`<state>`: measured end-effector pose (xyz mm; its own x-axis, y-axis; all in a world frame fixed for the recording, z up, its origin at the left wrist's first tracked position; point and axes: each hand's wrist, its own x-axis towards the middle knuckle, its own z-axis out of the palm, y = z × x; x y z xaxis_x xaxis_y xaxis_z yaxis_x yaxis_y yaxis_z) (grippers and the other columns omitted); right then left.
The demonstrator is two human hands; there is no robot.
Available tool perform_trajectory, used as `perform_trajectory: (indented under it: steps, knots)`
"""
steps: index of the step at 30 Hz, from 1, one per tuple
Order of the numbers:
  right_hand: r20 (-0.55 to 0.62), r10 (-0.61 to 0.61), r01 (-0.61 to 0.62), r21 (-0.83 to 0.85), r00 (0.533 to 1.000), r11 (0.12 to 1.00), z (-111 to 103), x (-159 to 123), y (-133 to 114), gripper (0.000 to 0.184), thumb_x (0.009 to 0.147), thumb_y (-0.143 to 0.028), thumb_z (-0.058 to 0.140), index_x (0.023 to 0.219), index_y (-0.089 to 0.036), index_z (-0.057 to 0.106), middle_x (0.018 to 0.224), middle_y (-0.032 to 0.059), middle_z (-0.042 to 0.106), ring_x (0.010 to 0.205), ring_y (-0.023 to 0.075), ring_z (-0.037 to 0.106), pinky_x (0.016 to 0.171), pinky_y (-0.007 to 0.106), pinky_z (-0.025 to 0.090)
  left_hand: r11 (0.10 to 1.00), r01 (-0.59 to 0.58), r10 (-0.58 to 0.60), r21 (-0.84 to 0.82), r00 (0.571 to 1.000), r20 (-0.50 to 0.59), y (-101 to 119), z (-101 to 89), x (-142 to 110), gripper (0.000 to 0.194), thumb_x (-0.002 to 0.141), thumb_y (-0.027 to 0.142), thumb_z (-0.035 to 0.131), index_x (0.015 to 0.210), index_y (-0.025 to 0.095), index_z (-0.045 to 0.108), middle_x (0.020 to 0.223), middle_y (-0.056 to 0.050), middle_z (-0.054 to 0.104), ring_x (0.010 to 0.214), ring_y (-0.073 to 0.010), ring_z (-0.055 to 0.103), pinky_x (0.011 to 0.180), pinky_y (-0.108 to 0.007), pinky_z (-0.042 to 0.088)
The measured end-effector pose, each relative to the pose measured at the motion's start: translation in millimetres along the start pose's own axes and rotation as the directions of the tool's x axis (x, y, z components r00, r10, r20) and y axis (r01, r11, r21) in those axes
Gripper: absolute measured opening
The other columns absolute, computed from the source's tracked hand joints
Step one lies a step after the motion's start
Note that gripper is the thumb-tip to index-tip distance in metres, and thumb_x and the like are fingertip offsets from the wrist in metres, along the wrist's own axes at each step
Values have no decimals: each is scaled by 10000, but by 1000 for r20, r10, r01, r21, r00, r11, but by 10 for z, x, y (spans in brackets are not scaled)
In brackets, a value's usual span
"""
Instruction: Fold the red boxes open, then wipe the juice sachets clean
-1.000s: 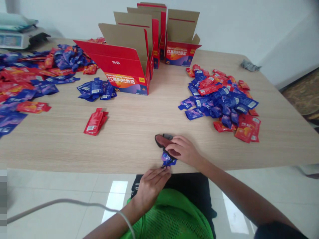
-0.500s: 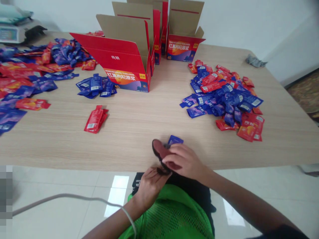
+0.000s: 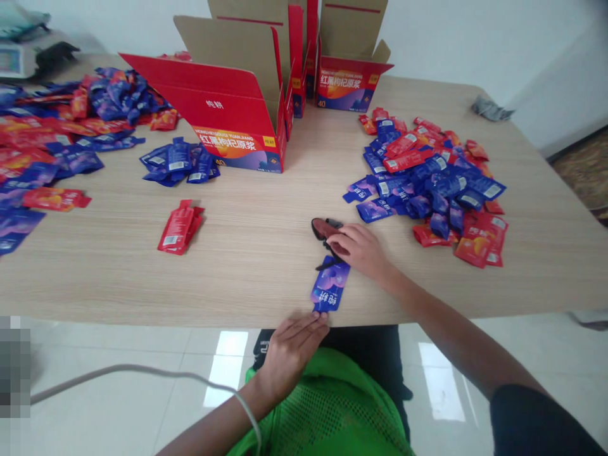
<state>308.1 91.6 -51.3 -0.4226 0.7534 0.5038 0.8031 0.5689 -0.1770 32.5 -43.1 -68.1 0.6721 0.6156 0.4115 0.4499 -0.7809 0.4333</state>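
Note:
My right hand [image 3: 363, 253] is closed on a pair of sunglasses [image 3: 327, 229] with brownish lenses and dark frames, low over the table. One dark temple arm of the sunglasses crosses the upper end of a blue pouch [image 3: 329, 288]. That pouch lies near the table's front edge, its narrow end toward me. At the edge, the fingertips of my left hand [image 3: 295, 345] press together on this narrow end; the thumb is hidden beneath.
Red-and-blue cartons [image 3: 242, 149] stand with lids up at the back. Mixed pouches are heaped on the right [image 3: 427, 171] and far left [image 3: 114, 95]. Blue pouches [image 3: 178, 161] and red pouches [image 3: 178, 231] lie left of centre. A grey cable [image 3: 142, 368] runs past my left arm.
My right hand has moved forward with the sunglasses, away from my left hand. More of the blue pouch now shows. My left hand has shifted only slightly.

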Motion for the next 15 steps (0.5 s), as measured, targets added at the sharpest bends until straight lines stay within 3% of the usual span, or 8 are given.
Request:
perform_trajectory:
  steps: [3, 6, 9, 11, 15]
  knots:
    - [-177, 122, -123, 5, 977, 992, -199, 113, -9, 132, 973, -217, 680, 1083, -256, 740, 1054, 70, 712, 1061, 250, 670, 944, 400, 561, 1000, 8, -8, -4, 1000, -1, 2, 5, -11, 305, 1128, 163, 435, 1279, 196, 698, 1358, -25, 727, 1264, -165, 681, 1028, -326, 544]
    - [-264, 215, -169, 185, 940, 968, -399, 50, -366, 181, 945, -233, 722, 1116, -291, 726, 1119, 69, 700, 1072, 249, 677, 937, 414, 579, 1000, 11, -11, -18, 1000, -2, 5, 11, -14, 299, 1121, 156, 447, 1276, 192, 700, 1353, -33, 729, 1266, -173, 678, 1035, -337, 543]
    - [-80, 68, -38, 327, 994, 944, -408, -190, -820, 200, 934, -210, 723, 1115, -295, 722, 1104, 53, 708, 1057, 226, 678, 946, 394, 591, 999, 25, -26, -45, 1000, -16, 4, 21, -8, 284, 1108, 148, 474, 1263, 190, 709, 1243, -35, 777, 1151, -180, 730, 997, -339, 555]
    - [44, -47, 27, 366, 998, 930, -302, -373, -998, 165, 948, -180, 692, 1086, -266, 724, 1051, 46, 720, 1056, 214, 668, 971, 375, 583, 997, 32, -34, -68, 999, -29, 1, 25, -4, 249, 1095, 159, 513, 1215, 196, 728, 1126, -23, 806, 1036, -181, 759, 949, -337, 564]
    - [101, -65, 27, 334, 993, 942, -67, -524, -916, 139, 973, -197, 668, 1081, -263, 725, 1053, 39, 724, 1068, 214, 643, 994, 384, 566, 996, 28, -30, -83, 999, -26, -5, 20, -2, 252, 1106, 177, 492, 1164, 189, 736, 1136, -28, 805, 1096, -194, 748, 947, -339, 559]
